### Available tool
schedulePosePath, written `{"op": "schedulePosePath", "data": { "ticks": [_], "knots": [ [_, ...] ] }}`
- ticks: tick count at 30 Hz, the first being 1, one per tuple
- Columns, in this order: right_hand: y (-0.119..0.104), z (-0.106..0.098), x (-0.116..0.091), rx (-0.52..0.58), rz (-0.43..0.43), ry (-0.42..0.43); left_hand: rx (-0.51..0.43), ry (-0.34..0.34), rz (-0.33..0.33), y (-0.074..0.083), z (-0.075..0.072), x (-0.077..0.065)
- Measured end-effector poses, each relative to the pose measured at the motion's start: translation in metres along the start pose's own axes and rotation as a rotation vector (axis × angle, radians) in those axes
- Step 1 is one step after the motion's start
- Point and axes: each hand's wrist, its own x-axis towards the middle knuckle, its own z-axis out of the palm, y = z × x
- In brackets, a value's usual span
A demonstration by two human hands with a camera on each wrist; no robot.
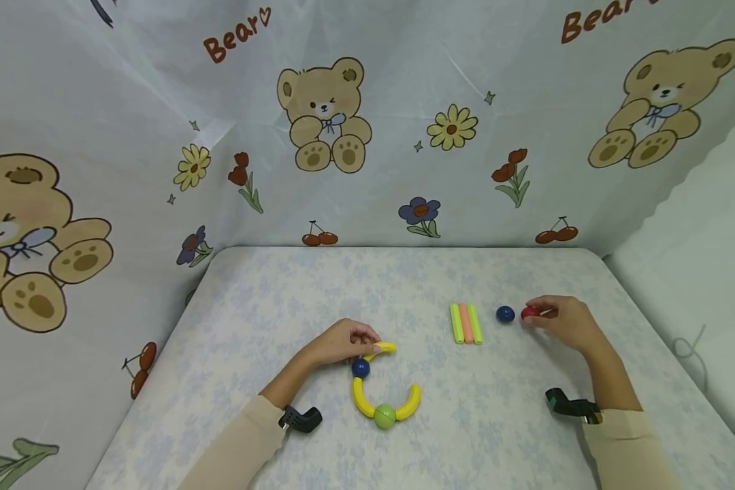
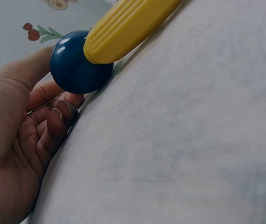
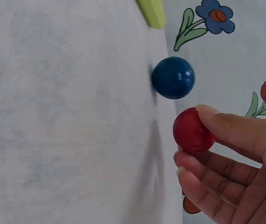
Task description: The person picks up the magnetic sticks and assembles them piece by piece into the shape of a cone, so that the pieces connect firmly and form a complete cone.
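My left hand [image 1: 343, 341] pinches a short yellow curved piece [image 1: 387, 347] at its near end. Just below it a blue ball [image 1: 361, 368] joins a second yellow curved piece [image 1: 361, 398], then a green ball [image 1: 384, 416] and a third yellow curved piece [image 1: 410, 401], in an open U. The left wrist view has the blue ball [image 2: 77, 65] in front of the fingers, hiding the pinched piece. Between thumb and fingers, my right hand [image 1: 566, 323] holds a red ball [image 3: 193, 130]. Another blue ball [image 3: 173, 78] lies close beside it on the table.
Two yellow-green sticks [image 1: 456, 324] flank a pink stick [image 1: 467, 323], lying side by side left of the loose blue ball. The table [image 1: 318, 286] has a pale floral cover. A bear-print curtain [image 1: 392, 184] hangs behind; a thin cable [image 1: 689, 354] shows at right.
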Motion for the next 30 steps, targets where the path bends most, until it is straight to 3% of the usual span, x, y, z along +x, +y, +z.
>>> {"op": "schedulePosePath", "data": {
  "ticks": [8,18,30],
  "knots": [
    [-0.014,-0.009,-0.003,0.024,-0.051,0.066,-0.005,0.002,-0.017,0.003,-0.002,-0.001],
    [-0.052,-0.012,-0.008,0.055,-0.129,0.072,-0.005,0.014,-0.012,0.001,-0.002,-0.001],
    [-0.088,0.011,-0.01,0.109,-0.228,0.042,-0.025,0.014,-0.005,0.0,0.0,0.0]
  ]
}}
